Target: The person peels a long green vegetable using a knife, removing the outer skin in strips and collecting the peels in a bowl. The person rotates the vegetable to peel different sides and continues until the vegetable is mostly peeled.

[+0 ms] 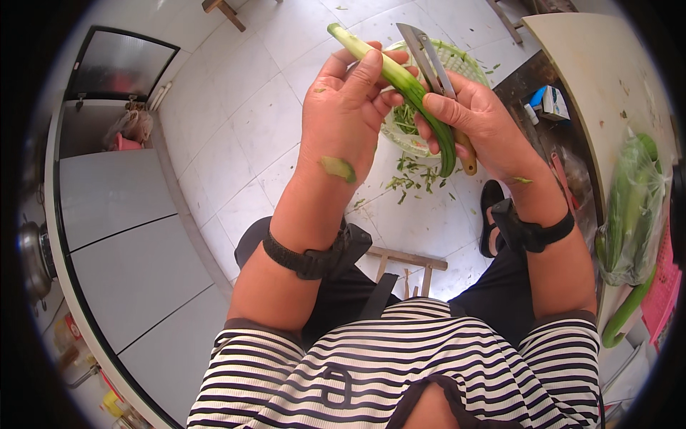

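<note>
My left hand (343, 102) grips a long, partly peeled green gourd (403, 80), likely a luffa. The gourd's upper part is pale and stripped, while its lower end keeps a dark green ridged skin. In my right hand (479, 115) is a peeling knife (423, 56) with a slotted metal blade pointing up and a tan handle. The right thumb and fingers also rest against the gourd's lower half. Below both hands stands a pale green plastic basket (471, 63) with green peel strips (404, 119) inside. Bits of peel stick to both wrists.
Peel scraps (423, 174) lie on the tiled floor (252, 123) beside the basket. To the right, a table (595, 59) bears a clear bag of green gourds (629, 209), another gourd (627, 311) and a pink plastic basket (662, 289). Grey cabinets (128, 241) line the left. A wooden stool (407, 257) is between my legs.
</note>
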The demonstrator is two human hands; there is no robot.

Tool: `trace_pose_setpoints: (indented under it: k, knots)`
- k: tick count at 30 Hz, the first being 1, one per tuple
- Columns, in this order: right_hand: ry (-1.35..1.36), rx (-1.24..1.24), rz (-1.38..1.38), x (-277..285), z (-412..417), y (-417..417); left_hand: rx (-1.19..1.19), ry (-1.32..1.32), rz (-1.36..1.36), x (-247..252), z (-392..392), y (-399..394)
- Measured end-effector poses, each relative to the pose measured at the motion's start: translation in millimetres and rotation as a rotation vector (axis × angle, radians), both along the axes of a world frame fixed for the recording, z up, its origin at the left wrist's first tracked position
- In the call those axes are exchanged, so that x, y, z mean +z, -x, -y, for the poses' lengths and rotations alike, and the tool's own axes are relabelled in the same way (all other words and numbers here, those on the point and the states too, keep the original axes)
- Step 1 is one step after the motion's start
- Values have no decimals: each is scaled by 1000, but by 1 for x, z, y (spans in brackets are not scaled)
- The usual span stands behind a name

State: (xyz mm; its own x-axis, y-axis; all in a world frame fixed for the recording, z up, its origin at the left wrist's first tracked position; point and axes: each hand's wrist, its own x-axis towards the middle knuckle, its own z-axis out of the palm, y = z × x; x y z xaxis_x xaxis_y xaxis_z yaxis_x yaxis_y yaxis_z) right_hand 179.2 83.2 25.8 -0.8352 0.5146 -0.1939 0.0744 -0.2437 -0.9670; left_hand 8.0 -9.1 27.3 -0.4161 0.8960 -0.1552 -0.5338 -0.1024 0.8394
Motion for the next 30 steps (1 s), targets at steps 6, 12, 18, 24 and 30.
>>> trace_pose_setpoints:
  k: [6,12,18,24,30]
  knots:
    - [2,-36,44,0,-7,-9,142,-70,105,1,-4,19]
    - [33,-91,-24,-3,-9,-17,283,19,92,-6,-11,24]
    - [83,-211,-157,-2,-12,-20,197,130,72,-17,-22,6]
    - [61,-324,-211,-4,-14,-17,-77,168,-297,-18,-40,-21]
    - [10,-390,-168,-1,-17,-25,-208,244,-300,2,-53,-40]
